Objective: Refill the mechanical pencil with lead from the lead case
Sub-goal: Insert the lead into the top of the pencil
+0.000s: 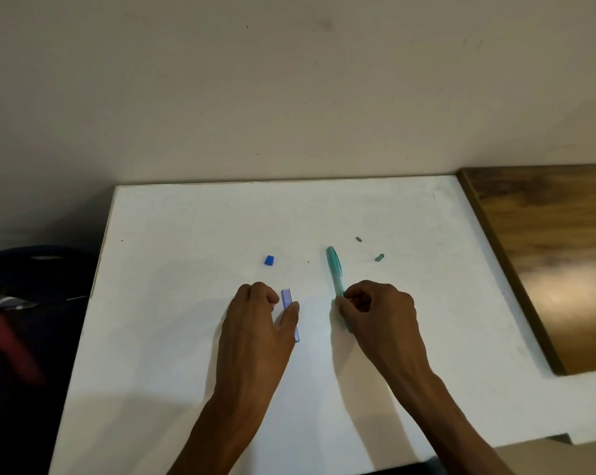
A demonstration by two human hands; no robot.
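Observation:
A translucent blue lead case (287,298) lies upright-lengthwise on the white table (186,303), pinched between the thumb and fingers of my left hand (255,323). Its small blue cap (269,260) sits apart, farther back. A teal mechanical pencil (334,269) points away from me, and my right hand (378,310) grips its near end. Two small greyish pencil parts rest to the right: one piece (359,239) and a teal-tinted cap (379,257).
A dark wooden board (546,255) adjoins the table's right side. A dark bag (25,320) with a red item sits on the floor at left. A plain wall rises behind the table's far edge.

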